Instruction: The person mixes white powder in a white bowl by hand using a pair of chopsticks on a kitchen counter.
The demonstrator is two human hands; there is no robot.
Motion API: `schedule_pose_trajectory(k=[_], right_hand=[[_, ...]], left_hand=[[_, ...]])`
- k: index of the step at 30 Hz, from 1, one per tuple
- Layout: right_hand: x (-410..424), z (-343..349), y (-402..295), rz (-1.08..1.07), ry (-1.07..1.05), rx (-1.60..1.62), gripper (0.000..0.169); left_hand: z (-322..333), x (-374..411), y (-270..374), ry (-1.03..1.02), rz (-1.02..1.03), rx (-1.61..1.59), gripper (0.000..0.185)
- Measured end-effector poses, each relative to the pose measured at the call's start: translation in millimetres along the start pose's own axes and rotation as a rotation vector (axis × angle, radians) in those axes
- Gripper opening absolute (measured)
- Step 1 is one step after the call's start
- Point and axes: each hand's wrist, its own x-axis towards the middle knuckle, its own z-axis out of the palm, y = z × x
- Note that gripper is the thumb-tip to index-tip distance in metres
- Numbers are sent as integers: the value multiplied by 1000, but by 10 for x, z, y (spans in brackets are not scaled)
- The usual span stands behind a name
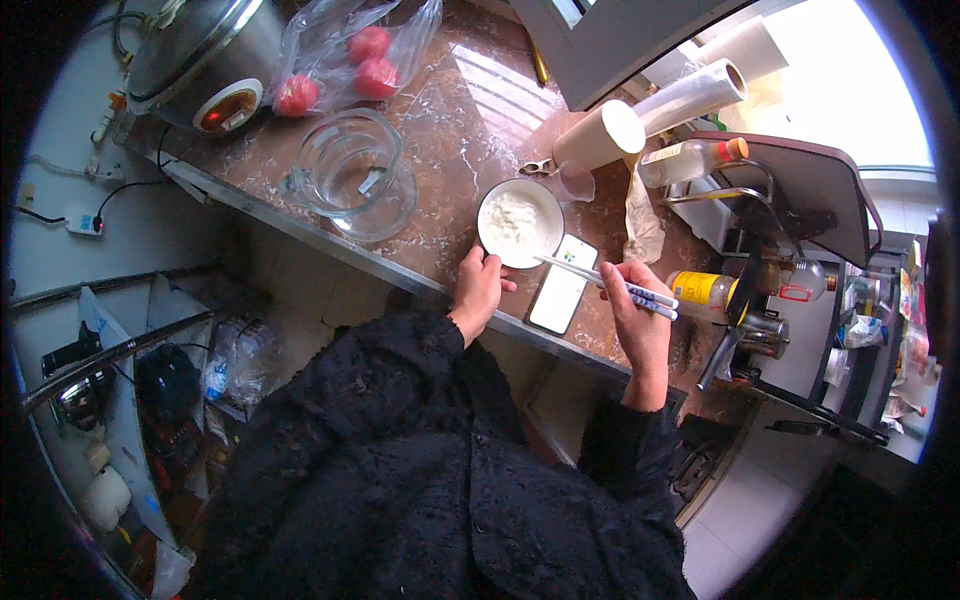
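Note:
My left hand (478,291) grips the near rim of a white bowl (558,225) on the marble-patterned counter. Inside lies a lumpy white food or powder (513,219); which of the two I cannot tell. A pair of pale chopsticks (585,273) with blue-patterned ends is held in my right hand (642,307). Their tips reach to the bowl's near right rim, by the white stuff. Under the chopsticks a smartphone (556,300) lies flat with its screen lit. A small clear plastic cup (576,184) stands just behind the bowl.
To the left stand a large glass bowl (352,176), a clear bag of red tomatoes (375,78) and a metal electric cooker (202,60). A paper roll (604,135), a film roll (697,94), a glass bottle (686,163) and a yellow-labelled jar (694,289) crowd the right. The counter edge (405,279) runs before me.

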Motion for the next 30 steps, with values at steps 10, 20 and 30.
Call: schedule_pose_trajectory(k=[10,20,30], right_hand=[[-4,126,-44,-35,44,-20,19],[-157,272,-302,-5,-50,49,17],[150,344,-54,-51,112,35,12]], left_hand=[[-1,-15,20,-4,-11,7,25],[11,-12,-38,-19,11,-19,24],[11,107,-108,36,159,60,38]])
